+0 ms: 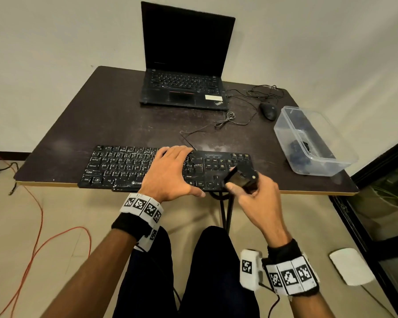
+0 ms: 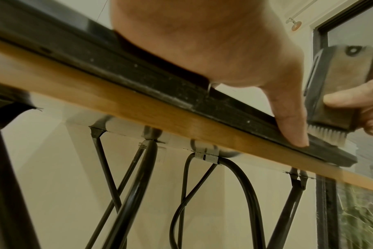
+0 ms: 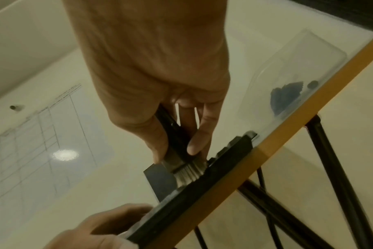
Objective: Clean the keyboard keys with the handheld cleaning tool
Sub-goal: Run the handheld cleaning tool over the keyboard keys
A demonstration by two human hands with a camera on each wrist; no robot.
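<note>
A black keyboard [image 1: 124, 167] with worn white lettering lies along the table's near edge. My left hand [image 1: 170, 173] lies flat on its middle, fingers spread, thumb on the front rim [image 2: 296, 134]. My right hand [image 1: 255, 198] grips a small black cleaning brush [image 1: 240, 177] over the keyboard's right end. Its pale bristles [image 2: 178, 134] touch the keys near the front edge, seen also in the right wrist view as the brush [image 3: 187, 170] against the keyboard [image 3: 202, 193].
An open black laptop [image 1: 184, 65] stands at the back of the dark table [image 1: 101, 115]. A mouse [image 1: 268, 110] with loose cable lies to its right. A clear plastic box [image 1: 313, 143] holding dark items sits at the right edge. Red cable runs over the floor at left.
</note>
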